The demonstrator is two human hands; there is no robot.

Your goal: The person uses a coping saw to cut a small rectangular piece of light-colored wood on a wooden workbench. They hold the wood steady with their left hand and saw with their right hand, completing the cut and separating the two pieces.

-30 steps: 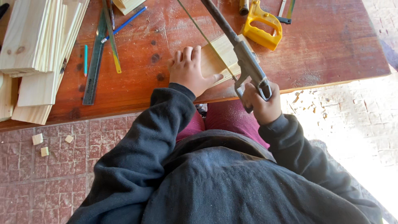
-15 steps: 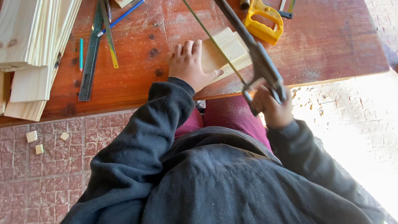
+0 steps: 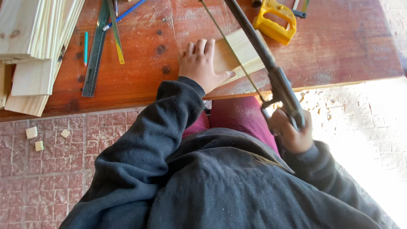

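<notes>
Pale flat pine wood piece lies on the reddish-brown wooden table, near the front edge, its near end at or just over that edge. Thin blade of the dark metal-frame hacksaw crosses it on a diagonal. Left hand flat on the wood, fingers spread and open, palm pressing down, thumb just beside the blade line. Right hand closed round the saw handle, below table edge, over the lap. Risks, as judgement: thumb sits close to the blade, so a jump or skip of the blade could nick it; wood held by hand pressure only, no clamp seen, so it could slide or pivot and the cut wander; thin blade at an angle could bind or bend if pushed sideways. Around: yellow plastic saw handle at the far side of the table, well apart; long dark metal ruler and yellow-green ruler to the left, a blue pen and a teal pencil near them; stack of pale wood planks at far left. Small wood offcut blocks on the red brick-pattern floor. Sawdust and chips on the pale ground at right. Nothing lies in the saw's path but the holding hand itself.
</notes>
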